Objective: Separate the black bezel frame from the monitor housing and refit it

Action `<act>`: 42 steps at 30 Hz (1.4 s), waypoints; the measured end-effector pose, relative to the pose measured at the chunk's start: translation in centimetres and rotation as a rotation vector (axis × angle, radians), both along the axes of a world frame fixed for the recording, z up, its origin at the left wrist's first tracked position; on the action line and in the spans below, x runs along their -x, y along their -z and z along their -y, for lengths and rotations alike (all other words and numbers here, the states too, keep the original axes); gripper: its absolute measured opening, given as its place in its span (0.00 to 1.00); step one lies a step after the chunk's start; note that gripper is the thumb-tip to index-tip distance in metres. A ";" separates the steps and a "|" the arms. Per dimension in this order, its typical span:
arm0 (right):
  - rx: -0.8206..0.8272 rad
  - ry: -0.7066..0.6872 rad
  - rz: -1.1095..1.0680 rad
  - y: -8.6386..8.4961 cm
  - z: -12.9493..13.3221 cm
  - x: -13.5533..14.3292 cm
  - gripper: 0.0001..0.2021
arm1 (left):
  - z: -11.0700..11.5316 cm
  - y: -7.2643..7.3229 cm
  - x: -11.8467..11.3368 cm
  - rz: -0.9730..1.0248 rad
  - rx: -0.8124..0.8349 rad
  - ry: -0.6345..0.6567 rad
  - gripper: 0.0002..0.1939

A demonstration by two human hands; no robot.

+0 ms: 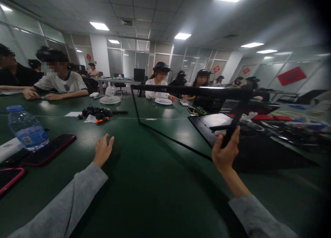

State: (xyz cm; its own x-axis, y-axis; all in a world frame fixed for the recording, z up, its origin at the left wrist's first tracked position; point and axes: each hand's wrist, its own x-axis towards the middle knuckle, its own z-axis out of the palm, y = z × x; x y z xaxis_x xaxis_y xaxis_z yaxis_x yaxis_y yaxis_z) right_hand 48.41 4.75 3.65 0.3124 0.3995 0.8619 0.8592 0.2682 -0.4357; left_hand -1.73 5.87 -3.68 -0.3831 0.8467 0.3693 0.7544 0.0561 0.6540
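While a thin black frame (191,90) is held up over the green table (144,196), its right side is gripped by the right hand (225,152), right of the middle of the view. The bar is wrapped by the fingers and thumb. From that hand, the frame is stretched out to the left, and its left corners are seen near the middle, higher up than the left hand (103,150) and to the right of it. The left hand is spread a little, with bent fingers, well apart from the frame; whether the table is touched by it cannot be told. Beside the right hand, at the right, a flat black panel (269,152) is seen. At the left edge, a water bottle (28,129) and a red-edged phone (50,149) are placed close together.
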 end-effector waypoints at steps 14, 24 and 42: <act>0.276 -0.162 -0.184 2.5 -2.4 -0.9 0.35 | 2.4 -2.7 -2.2 0.111 -0.028 0.133 0.28; 0.631 -0.192 0.058 7.7 -5.7 -3.2 0.23 | 0.9 -0.5 -0.2 -0.298 0.090 0.080 0.25; 0.886 0.063 0.195 7.5 -5.6 -3.4 0.20 | 0.7 0.1 0.2 -0.462 0.251 0.043 0.28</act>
State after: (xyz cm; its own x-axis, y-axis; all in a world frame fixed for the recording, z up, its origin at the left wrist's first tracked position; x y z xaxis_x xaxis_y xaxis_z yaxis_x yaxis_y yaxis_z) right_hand 51.83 10.39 -3.83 0.2368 0.9282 0.2869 0.9412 -0.1459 -0.3048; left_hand -1.96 5.13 -3.81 -0.1913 0.9420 0.2756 0.9659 0.1308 0.2234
